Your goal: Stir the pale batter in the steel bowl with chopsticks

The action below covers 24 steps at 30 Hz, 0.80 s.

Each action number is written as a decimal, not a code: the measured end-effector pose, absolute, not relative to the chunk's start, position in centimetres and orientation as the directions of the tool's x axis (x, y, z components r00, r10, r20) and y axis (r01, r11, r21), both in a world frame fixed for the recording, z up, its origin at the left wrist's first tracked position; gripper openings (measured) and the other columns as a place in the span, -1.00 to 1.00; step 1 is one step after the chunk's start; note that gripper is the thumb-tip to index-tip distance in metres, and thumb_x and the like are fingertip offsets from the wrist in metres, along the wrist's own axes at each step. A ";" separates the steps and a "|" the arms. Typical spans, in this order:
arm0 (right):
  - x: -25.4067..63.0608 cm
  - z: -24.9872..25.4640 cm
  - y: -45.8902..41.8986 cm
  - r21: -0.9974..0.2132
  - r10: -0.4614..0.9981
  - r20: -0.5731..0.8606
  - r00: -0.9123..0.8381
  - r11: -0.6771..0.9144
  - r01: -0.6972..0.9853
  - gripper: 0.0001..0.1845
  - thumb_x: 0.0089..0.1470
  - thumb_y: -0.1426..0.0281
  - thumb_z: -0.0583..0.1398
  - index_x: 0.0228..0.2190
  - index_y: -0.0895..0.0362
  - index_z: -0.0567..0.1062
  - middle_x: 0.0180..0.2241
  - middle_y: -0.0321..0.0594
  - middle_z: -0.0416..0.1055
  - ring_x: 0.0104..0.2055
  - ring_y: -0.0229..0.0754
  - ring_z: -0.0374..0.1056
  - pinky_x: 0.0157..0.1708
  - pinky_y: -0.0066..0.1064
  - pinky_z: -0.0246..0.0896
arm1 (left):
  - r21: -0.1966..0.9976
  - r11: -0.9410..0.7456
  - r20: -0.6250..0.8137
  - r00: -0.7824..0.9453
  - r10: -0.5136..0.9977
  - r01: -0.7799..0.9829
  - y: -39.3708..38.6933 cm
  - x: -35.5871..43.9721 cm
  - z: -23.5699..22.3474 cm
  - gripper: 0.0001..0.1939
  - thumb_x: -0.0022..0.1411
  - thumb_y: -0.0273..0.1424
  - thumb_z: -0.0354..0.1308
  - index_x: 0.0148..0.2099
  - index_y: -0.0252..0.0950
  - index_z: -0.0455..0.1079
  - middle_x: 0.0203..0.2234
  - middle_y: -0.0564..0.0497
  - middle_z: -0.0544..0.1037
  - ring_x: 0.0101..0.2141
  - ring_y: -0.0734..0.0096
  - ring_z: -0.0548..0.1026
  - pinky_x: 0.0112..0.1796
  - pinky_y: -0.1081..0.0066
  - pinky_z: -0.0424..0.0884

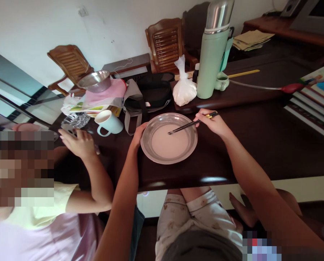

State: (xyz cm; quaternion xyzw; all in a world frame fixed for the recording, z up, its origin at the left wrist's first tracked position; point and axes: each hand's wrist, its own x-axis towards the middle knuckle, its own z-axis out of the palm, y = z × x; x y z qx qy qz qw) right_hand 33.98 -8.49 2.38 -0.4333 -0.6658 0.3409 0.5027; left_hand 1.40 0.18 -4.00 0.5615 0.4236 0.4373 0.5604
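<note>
A round metal bowl (148,152) with a wide rim stands on the dark table in front of me. Pale, milky liquid (169,145) covers its bottom. My left hand (139,133) grips the bowl's left rim, its fingers partly hidden by the bowl. In my right hand (207,120) is a pair of dark chopsticks (187,125), pinched near their upper ends. Their tips slant down to the left and meet the liquid, or hang just over it. Behind the bowl sits a tied clear bag of white powder (184,92).
A tall green thermos (212,61) and a small cup (222,82) stand behind. Left are a white mug (109,123), a grey-black bag (153,90) and another metal bowl (95,81). Books (314,108) are stacked right. Close on my left sits a person whose hand (79,141) holds a phone.
</note>
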 end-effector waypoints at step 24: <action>33.8 2.4 -8.4 -0.894 0.924 0.373 -0.083 0.382 0.233 -0.59 0.11 0.04 0.13 -0.53 0.09 0.45 -0.64 -0.31 0.39 -0.51 -0.21 0.35 -0.35 -0.35 0.25 | 0.886 -0.461 0.454 -0.110 0.884 -0.045 -2.7 -15.3 4.4 -0.50 -0.08 0.26 0.04 -0.06 0.37 0.38 -0.46 0.26 0.50 -0.24 0.34 0.45 -0.31 0.33 0.38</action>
